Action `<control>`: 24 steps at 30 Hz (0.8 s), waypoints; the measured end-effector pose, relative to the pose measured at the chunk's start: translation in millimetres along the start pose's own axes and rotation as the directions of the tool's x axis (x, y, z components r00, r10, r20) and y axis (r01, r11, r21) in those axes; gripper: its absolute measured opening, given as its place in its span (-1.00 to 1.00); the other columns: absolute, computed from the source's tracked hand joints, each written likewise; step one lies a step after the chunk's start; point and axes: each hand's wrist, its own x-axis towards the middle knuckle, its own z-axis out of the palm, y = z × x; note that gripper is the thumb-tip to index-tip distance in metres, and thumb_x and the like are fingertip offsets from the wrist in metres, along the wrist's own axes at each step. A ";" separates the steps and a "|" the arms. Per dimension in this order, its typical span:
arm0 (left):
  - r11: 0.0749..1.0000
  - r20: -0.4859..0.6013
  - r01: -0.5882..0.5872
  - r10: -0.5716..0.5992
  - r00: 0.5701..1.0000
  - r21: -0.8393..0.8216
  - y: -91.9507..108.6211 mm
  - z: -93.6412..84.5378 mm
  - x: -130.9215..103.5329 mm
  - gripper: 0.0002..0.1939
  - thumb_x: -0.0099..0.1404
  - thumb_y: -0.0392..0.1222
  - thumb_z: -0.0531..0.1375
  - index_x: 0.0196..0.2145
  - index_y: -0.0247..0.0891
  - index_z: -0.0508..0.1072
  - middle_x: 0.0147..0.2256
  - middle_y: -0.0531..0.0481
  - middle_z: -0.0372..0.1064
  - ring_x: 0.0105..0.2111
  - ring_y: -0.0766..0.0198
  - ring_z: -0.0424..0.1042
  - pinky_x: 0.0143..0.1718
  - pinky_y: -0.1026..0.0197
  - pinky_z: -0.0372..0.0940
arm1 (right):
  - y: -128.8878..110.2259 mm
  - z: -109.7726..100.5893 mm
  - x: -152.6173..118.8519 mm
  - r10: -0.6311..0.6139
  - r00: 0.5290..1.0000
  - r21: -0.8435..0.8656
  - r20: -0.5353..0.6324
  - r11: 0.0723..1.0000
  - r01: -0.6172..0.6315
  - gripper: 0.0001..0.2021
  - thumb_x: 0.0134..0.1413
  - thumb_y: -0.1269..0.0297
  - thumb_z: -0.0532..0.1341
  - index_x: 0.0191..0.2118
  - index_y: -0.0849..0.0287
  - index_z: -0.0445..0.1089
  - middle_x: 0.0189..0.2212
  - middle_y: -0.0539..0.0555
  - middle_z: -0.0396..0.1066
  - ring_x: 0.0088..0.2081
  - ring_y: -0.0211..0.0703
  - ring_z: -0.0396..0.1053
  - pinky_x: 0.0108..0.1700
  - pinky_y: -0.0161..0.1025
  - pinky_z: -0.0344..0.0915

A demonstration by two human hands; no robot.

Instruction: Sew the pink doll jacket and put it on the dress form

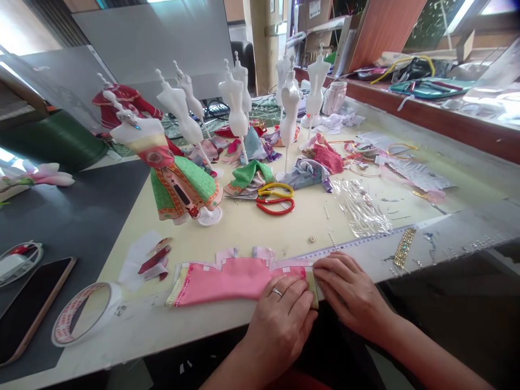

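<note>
A pink fabric piece point(227, 279) lies along the table's near edge, with pale stepped flaps on its far side and pale yellow strips at both ends. A row of white beads trims its left end. My left hand point(282, 314), a ring on one finger, has bent fingers holding down the cloth's right part. At its right end, my right hand point(351, 292) has its fingers closed together on the yellow border. The thumb's grip there is partly hidden. Just behind the cloth runs a clear ruler point(345, 247). A small round bead point(312, 239) sits farther back.
Red-and-yellow-handled scissors point(276, 199) lie mid-table near fabric scraps point(311, 172). Several small white mannequins point(291, 103) stand behind; one wears a green-pink dress point(179, 181). Left are a tape roll point(87, 314) and phone point(36, 309). Right are a plastic bag point(361, 206) and gold trim point(405, 247).
</note>
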 end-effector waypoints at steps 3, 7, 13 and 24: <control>1.000 0.000 0.009 -0.009 1.000 0.020 0.0 1.4 -0.5 -0.85 0.22 -0.37 0.13 -0.23 -0.36 0.42 -0.18 -0.14 0.44 -0.12 0.12 0.37 -0.04 0.01 0.30 | -0.2 -0.5 0.7 0.004 1.000 -0.007 -0.009 1.000 -0.004 -0.79 0.15 0.52 0.05 -0.11 0.23 0.30 -0.18 0.15 0.30 -0.12 -0.06 0.21 0.00 0.02 0.18; 1.000 -0.040 0.000 0.001 0.999 0.022 -0.5 3.9 -2.0 -0.84 0.21 -0.43 0.10 -0.26 -0.34 0.43 -0.18 -0.12 0.45 -0.12 0.15 0.38 -0.03 0.03 0.30 | 0.2 -1.0 0.9 0.006 1.000 -0.012 -0.018 1.000 -0.007 -0.80 0.15 0.50 0.05 -0.12 0.22 0.31 -0.18 0.15 0.31 -0.12 -0.05 0.22 -0.01 0.02 0.18; 0.993 -0.027 -0.082 0.084 0.996 0.081 -3.6 5.9 -1.7 -0.82 0.23 -0.42 0.08 -0.24 -0.37 0.44 -0.12 -0.13 0.45 -0.03 0.11 0.36 0.01 0.03 0.28 | 1.0 -0.7 -1.0 0.022 0.998 -0.022 -0.050 0.999 -0.023 -0.75 0.12 0.53 0.07 -0.08 0.24 0.30 -0.18 0.16 0.32 -0.12 -0.05 0.23 -0.01 0.03 0.19; 0.997 0.150 -0.030 0.018 0.988 0.077 -4.7 -17.6 -6.9 -0.78 0.25 -0.31 0.10 -0.14 -0.37 0.39 -0.04 -0.14 0.37 0.02 0.12 0.29 0.12 -0.01 0.16 | 1.0 -1.3 -4.7 -0.131 0.991 -0.086 0.010 0.988 0.131 -0.75 0.11 0.50 0.10 -0.08 0.27 0.34 -0.13 0.19 0.33 -0.08 -0.01 0.24 0.05 0.11 0.13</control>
